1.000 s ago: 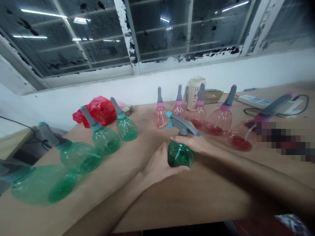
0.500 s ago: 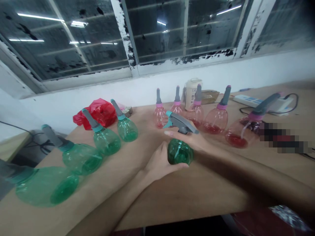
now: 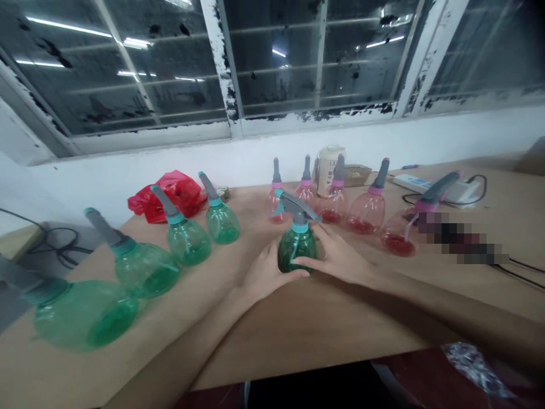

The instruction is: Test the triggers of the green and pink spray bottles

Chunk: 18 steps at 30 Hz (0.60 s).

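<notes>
A green spray bottle [image 3: 298, 247] with a grey trigger head and teal collar stands upright at the middle of the table, its nozzle pointing left. My left hand [image 3: 266, 272] wraps round its lower left side, thumb across the front. On the right side of the same bottle, my right hand [image 3: 340, 253] is closed with its thumb over the front. The fingers behind the bottle are hidden. To the left, several green spray bottles [image 3: 187, 241] form a slanting row. Several pink spray bottles [image 3: 366, 213] with red liquid form another row to the right.
A crumpled red plastic bag [image 3: 168, 196] lies at the back left. Near the wall stand a pale cup [image 3: 330, 170] and a small brown packet [image 3: 357, 175]. A white power strip [image 3: 426, 184] with a black cable is at the right. The wooden table's front edge [image 3: 281, 382] is close.
My right hand has come down from the trigger head and collar to the bottle's body. The head and collar are now uncovered. My left hand stays on the bottle; the view has shifted slightly.
</notes>
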Tool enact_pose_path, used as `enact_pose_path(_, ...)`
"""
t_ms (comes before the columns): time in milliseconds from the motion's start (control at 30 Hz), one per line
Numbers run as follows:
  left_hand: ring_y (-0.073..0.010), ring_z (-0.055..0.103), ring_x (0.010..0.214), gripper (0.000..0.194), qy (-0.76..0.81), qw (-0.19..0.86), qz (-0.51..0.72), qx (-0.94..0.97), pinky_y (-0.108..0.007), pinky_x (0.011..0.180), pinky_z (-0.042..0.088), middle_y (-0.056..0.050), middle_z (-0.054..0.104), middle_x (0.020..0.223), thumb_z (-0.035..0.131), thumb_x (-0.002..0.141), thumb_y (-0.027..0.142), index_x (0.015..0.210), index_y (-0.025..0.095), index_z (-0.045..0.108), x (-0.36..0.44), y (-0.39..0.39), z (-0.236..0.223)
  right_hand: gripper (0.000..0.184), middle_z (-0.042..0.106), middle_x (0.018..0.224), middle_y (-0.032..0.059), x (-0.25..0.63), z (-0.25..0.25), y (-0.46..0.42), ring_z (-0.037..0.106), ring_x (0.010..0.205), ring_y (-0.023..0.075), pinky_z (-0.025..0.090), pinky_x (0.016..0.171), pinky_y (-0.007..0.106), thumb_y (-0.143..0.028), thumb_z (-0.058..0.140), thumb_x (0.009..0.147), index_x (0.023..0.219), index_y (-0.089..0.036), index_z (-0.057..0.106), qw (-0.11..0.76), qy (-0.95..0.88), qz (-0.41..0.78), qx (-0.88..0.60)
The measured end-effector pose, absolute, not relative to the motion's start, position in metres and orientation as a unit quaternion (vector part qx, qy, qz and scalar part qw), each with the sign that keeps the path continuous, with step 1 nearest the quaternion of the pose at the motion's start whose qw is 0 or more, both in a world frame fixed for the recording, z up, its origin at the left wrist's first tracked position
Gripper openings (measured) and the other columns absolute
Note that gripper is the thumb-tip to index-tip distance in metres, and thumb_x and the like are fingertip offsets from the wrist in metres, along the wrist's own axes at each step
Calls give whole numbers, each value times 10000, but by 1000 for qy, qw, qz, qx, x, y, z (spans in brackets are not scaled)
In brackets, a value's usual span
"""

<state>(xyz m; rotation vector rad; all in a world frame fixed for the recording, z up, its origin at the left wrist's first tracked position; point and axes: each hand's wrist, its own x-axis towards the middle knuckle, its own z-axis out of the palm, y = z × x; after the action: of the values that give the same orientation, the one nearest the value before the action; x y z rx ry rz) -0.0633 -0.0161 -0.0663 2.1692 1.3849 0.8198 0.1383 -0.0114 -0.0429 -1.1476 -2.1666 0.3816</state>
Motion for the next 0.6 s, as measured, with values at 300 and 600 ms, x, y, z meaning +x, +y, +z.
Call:
enact_pose_path(300, -264, 563, 1113, 555, 565, 137, 341, 739, -418, 907, 471, -102, 588, 1193, 642, 776, 399, 1254, 200, 443, -111, -23, -67, 869, 552, 1208, 202, 81, -25, 20, 521, 1139, 374, 492, 834, 499, -753, 451, 744, 1346, -130, 385, 226, -823, -9, -521)
enact_pose_path(600, -165, 620, 694, 181, 599, 119, 333, 718, -276, 654, 447, 3, 662, 750, 494, 869, 352, 879, 213, 610, -117, -18, -66, 931, 679, 1012, 200, 33, -12, 54, 648, 934, 359, 485, 770, 454, -784, 410, 742, 1389, -123, 299, 147, -794, -21, -589)
